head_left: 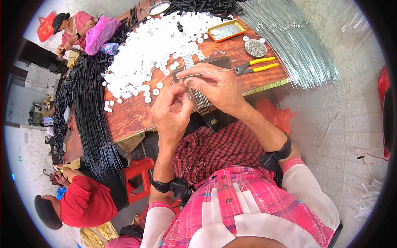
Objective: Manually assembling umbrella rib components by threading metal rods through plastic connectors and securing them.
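Observation:
My two hands meet over the near edge of the red-brown wooden table [132, 115]. With its thumb and fingertips pinched together, my left hand [171, 109] is closed, and whatever sits between them is too small to make out. My right hand [221, 89] has its thumb bent in towards its extended forefinger. A thin metal wire [219, 71] runs along that forefinger, one end near the left fingertips. Beneath my hands, a row of straight metal wires [188, 61] lies across a dark block [219, 63]; my hands hide part of both.
White plastic rings [144, 45] are heaped beyond my left hand. To the right are yellow-handled pliers [258, 66], a bowl of small metal pieces [255, 48], an orange-rimmed tray [213, 34] and long silver wires [293, 41]. Black rods [89, 103] overhang the left edge. Two people work at left.

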A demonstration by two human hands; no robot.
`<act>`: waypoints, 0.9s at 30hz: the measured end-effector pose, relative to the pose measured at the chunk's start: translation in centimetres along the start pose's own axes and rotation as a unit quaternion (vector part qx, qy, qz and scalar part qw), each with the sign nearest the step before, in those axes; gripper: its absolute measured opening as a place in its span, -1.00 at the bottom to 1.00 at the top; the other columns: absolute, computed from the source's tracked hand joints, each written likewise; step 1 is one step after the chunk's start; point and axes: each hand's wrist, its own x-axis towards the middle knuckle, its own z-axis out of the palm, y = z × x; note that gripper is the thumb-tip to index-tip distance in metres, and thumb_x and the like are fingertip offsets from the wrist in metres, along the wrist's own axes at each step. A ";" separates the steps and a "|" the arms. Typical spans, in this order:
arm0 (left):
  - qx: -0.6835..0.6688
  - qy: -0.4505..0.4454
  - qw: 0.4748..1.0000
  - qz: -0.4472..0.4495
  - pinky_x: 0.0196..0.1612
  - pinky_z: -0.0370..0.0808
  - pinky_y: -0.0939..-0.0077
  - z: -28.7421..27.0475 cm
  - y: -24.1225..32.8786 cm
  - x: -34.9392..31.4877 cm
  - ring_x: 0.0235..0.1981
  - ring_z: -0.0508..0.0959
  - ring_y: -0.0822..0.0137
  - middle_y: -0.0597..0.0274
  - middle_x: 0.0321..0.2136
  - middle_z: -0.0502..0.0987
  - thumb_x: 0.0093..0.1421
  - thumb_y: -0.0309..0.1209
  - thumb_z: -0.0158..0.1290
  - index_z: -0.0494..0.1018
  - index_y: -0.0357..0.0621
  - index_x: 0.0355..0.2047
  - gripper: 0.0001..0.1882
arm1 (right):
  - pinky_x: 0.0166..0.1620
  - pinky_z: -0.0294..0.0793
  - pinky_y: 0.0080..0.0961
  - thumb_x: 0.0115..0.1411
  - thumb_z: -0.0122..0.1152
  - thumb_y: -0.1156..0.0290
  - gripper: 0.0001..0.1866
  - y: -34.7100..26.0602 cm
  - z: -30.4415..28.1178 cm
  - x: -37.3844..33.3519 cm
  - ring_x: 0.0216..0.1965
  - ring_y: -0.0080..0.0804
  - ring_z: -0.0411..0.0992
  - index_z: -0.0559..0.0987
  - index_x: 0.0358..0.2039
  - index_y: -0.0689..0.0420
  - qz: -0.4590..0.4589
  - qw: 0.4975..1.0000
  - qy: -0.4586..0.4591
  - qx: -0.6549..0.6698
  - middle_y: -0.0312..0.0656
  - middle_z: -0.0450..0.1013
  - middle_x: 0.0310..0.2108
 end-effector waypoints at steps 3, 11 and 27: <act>-0.013 0.002 1.000 0.009 -0.31 0.53 0.61 0.2 0.0 0.1 -0.40 0.57 0.50 0.28 -0.40 0.54 0.12 -0.68 0.14 0.55 -0.27 -0.25 -0.83 | -0.14 0.57 -0.51 0.25 0.27 0.49 -0.79 0.2 0.0 0.1 -0.22 -0.45 0.58 0.70 -0.13 0.23 0.002 1.000 -0.002 0.000 -0.13 0.63 -0.19; 0.004 0.003 0.999 0.032 -0.35 0.45 0.56 0.3 0.0 0.2 -0.45 0.48 0.46 0.26 -0.45 0.49 0.09 -0.70 0.12 0.60 -0.24 -0.18 -0.73 | -0.11 0.57 -0.49 0.26 0.27 0.48 -0.80 0.2 -0.1 0.2 -0.20 -0.44 0.58 0.71 -0.13 0.22 0.030 0.999 0.007 0.013 -0.14 0.64 -0.18; -0.097 -0.023 0.994 -0.039 -0.32 0.41 0.69 0.4 -0.6 -0.4 -0.33 0.44 0.56 0.33 -0.32 0.41 0.28 -0.62 0.10 0.57 -0.32 -0.14 -0.84 | -0.09 0.55 -0.50 0.22 0.28 0.52 -0.78 0.0 -0.4 -0.1 -0.16 -0.46 0.55 0.72 -0.12 0.16 -0.008 1.000 -0.013 -0.009 -0.18 0.62 -0.17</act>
